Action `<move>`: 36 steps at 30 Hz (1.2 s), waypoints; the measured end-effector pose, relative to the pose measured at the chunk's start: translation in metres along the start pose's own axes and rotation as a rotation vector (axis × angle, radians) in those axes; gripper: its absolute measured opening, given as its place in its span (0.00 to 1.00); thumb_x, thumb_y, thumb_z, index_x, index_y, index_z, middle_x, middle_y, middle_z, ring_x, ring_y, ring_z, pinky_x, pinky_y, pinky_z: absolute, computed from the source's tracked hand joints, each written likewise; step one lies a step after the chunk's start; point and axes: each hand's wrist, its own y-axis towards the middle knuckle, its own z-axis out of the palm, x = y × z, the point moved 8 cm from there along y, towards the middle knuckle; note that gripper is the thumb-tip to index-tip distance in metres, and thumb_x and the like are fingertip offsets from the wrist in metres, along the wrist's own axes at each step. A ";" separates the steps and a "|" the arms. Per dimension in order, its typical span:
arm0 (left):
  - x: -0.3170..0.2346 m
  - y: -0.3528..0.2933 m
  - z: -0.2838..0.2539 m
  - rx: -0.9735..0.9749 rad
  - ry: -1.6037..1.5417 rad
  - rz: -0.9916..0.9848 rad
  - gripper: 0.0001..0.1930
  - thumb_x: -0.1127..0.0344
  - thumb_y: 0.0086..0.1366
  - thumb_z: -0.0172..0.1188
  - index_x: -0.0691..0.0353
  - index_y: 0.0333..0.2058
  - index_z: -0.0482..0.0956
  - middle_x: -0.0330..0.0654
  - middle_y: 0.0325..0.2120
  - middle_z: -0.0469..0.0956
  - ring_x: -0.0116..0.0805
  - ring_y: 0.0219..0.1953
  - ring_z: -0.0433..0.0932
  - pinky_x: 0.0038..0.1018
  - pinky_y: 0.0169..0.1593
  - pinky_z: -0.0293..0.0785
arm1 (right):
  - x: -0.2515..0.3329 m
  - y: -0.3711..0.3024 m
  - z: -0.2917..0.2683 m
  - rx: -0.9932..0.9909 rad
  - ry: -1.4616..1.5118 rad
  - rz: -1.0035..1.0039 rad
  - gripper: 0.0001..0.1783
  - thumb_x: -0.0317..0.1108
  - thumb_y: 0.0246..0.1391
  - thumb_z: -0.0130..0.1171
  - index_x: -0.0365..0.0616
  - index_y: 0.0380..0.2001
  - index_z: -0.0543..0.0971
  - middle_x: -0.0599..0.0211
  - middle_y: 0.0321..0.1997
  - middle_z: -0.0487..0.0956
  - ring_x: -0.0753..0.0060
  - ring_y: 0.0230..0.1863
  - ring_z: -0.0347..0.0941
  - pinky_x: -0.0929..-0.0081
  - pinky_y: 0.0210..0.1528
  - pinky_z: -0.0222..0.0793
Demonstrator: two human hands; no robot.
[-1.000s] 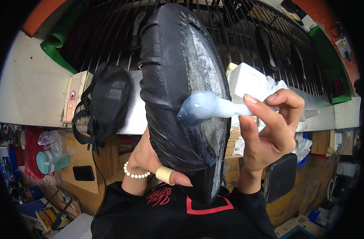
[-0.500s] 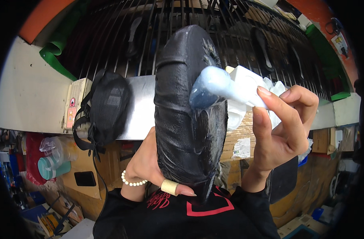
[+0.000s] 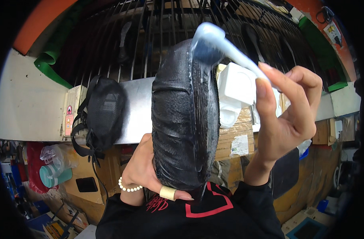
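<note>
A black, wrinkled leather shoe (image 3: 172,115) stands on end in front of me, its sole edge turned to the right and streaked with a pale wet coating. Round its near end my left hand (image 3: 144,169) is closed, with tan tape on the thumb; the fingers behind the shoe are hidden. Between thumb and fingertips, my right hand (image 3: 289,115) pinches the thin white handle of a brush (image 3: 237,53). The brush's thick, bluish-white wet head lies against the shoe's edge near its far end, slightly blurred.
Metal bars (image 3: 146,59) form a rack at the back, carrying several dark sole-shaped pieces. A black mesh bag (image 3: 106,113) rests by a shiny metal plate (image 3: 137,105). White plastic containers (image 3: 237,83) stand behind the brush. A phone (image 3: 86,184) and a turquoise tub (image 3: 54,176) lie lower left.
The brush has moved up and away along the shoe's edge, from its middle to near the far end. The shoe has turned slightly; my left hand keeps its hold.
</note>
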 end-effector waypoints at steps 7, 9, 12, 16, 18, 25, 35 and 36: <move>0.001 -0.003 0.001 0.019 -0.052 0.025 0.51 0.61 0.29 0.87 0.71 0.54 0.70 0.46 0.45 0.81 0.36 0.46 0.81 0.31 0.54 0.74 | -0.019 -0.005 0.015 0.107 0.345 -0.082 0.17 0.36 0.49 0.74 0.39 0.40 0.86 0.65 0.45 0.66 0.73 0.41 0.65 0.76 0.45 0.64; 0.002 -0.004 0.001 0.029 -0.073 0.034 0.53 0.62 0.28 0.87 0.71 0.55 0.68 0.46 0.46 0.80 0.37 0.47 0.80 0.31 0.55 0.74 | -0.023 -0.008 0.018 0.146 0.416 -0.093 0.19 0.40 0.48 0.74 0.39 0.39 0.86 0.65 0.45 0.65 0.73 0.39 0.63 0.76 0.43 0.62; 0.003 -0.004 0.002 0.040 -0.110 0.045 0.55 0.63 0.28 0.88 0.71 0.58 0.66 0.47 0.48 0.79 0.37 0.49 0.80 0.31 0.56 0.73 | -0.023 -0.011 0.019 0.167 0.411 -0.136 0.22 0.47 0.47 0.75 0.41 0.38 0.87 0.65 0.44 0.64 0.71 0.38 0.62 0.76 0.40 0.60; 0.005 -0.005 0.004 0.066 -0.172 0.071 0.59 0.65 0.28 0.88 0.72 0.61 0.63 0.48 0.51 0.78 0.37 0.51 0.78 0.32 0.58 0.72 | -0.024 -0.010 0.020 0.203 0.453 -0.187 0.22 0.50 0.44 0.76 0.45 0.36 0.88 0.65 0.43 0.63 0.69 0.39 0.63 0.76 0.39 0.60; 0.007 -0.005 0.005 0.080 -0.206 0.087 0.61 0.65 0.28 0.88 0.72 0.63 0.62 0.48 0.52 0.77 0.37 0.52 0.78 0.32 0.59 0.71 | -0.024 -0.009 0.020 0.225 0.460 -0.230 0.21 0.50 0.43 0.76 0.47 0.36 0.88 0.65 0.42 0.63 0.68 0.39 0.64 0.75 0.39 0.60; 0.013 -0.012 0.004 0.023 -0.275 0.086 0.60 0.67 0.27 0.88 0.73 0.61 0.62 0.48 0.51 0.77 0.36 0.52 0.77 0.31 0.58 0.71 | -0.025 -0.006 0.022 0.300 0.502 -0.292 0.22 0.49 0.36 0.80 0.49 0.33 0.90 0.66 0.41 0.63 0.66 0.38 0.65 0.74 0.37 0.61; 0.019 -0.034 0.000 -0.273 -0.573 -0.222 0.46 0.67 0.26 0.86 0.75 0.49 0.74 0.44 0.44 0.81 0.32 0.47 0.79 0.27 0.53 0.74 | -0.027 -0.007 0.018 0.375 0.498 -0.419 0.21 0.45 0.28 0.80 0.52 0.31 0.91 0.66 0.40 0.63 0.65 0.36 0.67 0.74 0.35 0.62; 0.019 -0.036 0.003 -0.280 -0.671 -0.235 0.45 0.67 0.26 0.86 0.75 0.48 0.75 0.44 0.43 0.81 0.32 0.47 0.79 0.27 0.53 0.74 | -0.028 -0.007 0.017 0.374 0.506 -0.423 0.21 0.46 0.27 0.80 0.52 0.31 0.91 0.66 0.39 0.63 0.65 0.36 0.67 0.74 0.34 0.62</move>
